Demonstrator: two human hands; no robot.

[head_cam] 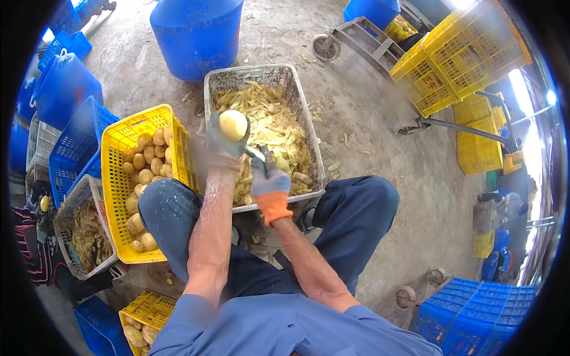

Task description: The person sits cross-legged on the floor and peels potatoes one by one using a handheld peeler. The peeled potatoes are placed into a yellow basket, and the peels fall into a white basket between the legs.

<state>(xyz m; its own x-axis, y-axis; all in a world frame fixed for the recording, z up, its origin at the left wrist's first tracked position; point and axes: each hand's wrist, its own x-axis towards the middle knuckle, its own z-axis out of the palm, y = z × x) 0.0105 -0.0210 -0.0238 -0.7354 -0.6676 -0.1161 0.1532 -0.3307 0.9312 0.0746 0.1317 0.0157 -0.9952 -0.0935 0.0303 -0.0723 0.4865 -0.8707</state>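
My left hand (219, 143), in a dark wet glove, grips a peeled pale-yellow potato (233, 125) above a white plastic crate (317, 162). Just below and to the right of it is my right hand (270, 180), in a grey-blue glove with an orange cuff. Its fingers are closed around a small peeling tool (255, 152), mostly covered by the glove, so its exact kind is unclear. The tool's end is near the left glove. Potato peelings (278, 120) lie heaped in the crate between my knees.
A yellow crate (111, 187) of potatoes stands by my left knee. Left of it, a co-worker's gloved hand (44, 218) shows beside a grey crate (67, 244) of peelings. A blue barrel (196, 40) stands ahead. Stacked yellow crates (458, 62) and a wheeled trolley (369, 44) are to the right.
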